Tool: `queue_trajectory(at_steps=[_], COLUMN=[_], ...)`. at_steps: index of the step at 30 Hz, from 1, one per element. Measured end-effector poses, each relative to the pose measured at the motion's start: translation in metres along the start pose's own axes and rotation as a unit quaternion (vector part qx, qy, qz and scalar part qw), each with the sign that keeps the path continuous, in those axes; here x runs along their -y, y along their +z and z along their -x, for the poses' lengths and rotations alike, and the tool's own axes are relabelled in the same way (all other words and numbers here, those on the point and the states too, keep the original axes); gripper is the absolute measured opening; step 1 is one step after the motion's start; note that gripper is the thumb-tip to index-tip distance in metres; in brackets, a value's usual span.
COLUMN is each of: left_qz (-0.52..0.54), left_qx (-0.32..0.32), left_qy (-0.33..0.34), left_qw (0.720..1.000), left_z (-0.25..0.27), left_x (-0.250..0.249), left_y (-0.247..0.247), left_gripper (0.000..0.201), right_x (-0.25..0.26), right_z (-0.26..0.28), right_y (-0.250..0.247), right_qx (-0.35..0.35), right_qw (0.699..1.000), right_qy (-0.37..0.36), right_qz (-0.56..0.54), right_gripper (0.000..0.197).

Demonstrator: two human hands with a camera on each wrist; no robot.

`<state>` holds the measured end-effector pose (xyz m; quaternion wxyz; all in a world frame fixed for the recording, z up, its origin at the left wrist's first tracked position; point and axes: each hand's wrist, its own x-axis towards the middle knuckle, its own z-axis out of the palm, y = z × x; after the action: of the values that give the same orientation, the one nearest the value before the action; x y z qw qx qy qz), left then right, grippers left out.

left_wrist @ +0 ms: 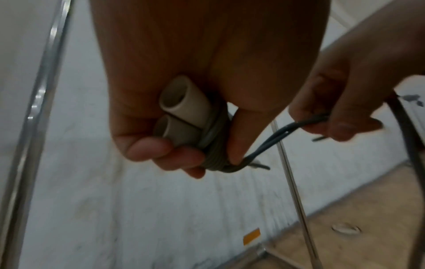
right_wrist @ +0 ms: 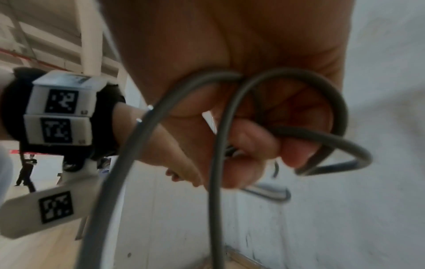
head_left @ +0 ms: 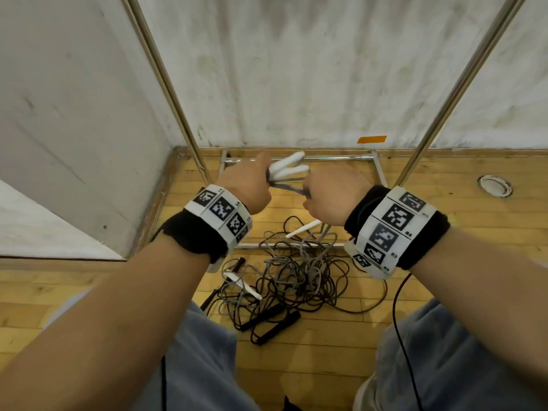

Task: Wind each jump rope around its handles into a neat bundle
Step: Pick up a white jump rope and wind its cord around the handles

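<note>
We see the left hand (left_wrist: 174,102) curled around two white handles (left_wrist: 184,112) held side by side, grey cord (left_wrist: 216,145) coiled tight about them under the thumb. Just right of the handles, the right hand (right_wrist: 241,127) has its fingers clamped on the cord's loose loop. Below the handles, the other ropes (head_left: 296,274) lie tangled on the wooden floor (head_left: 444,179).

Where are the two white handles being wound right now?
Head view, centre: the white handles sit side by side in the left hand, beside the right hand.
</note>
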<state>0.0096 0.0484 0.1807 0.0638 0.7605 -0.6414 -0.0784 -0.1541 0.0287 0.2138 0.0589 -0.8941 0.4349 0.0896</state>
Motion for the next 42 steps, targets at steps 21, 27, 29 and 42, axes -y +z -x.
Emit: queue_trajectory(at_steps=[21,27,29,42], left_qz=[0.085,0.385,0.464,0.515], left_qx=[0.038,-0.028,-0.074,-0.276], left_qy=[0.127,0.088,0.051,-0.089], left_qw=[0.987,0.918,0.881,0.807], left_z=[0.020,0.025,0.022,0.003], left_x=[-0.020,-0.028,-0.029,-0.006], left_y=[-0.006,-0.023,-0.029,-0.040], left_gripper=[0.029,0.024,0.018,0.010], right_x=[-0.072,-0.061,-0.046,-0.008], right_z=[-0.021,-0.027,-0.028,-0.030], right_y=[-0.006,0.004,0.013,0.032], right_qx=[-0.123,-0.142,-0.123,0.093], right_qw=[0.961,0.953,0.950,0.765], right_qy=[-0.019,-0.033,-0.037,-0.004], right_qz=[-0.247,-0.265,-0.284,-0.637], right_gripper=[0.015,0.016,0.015,0.010])
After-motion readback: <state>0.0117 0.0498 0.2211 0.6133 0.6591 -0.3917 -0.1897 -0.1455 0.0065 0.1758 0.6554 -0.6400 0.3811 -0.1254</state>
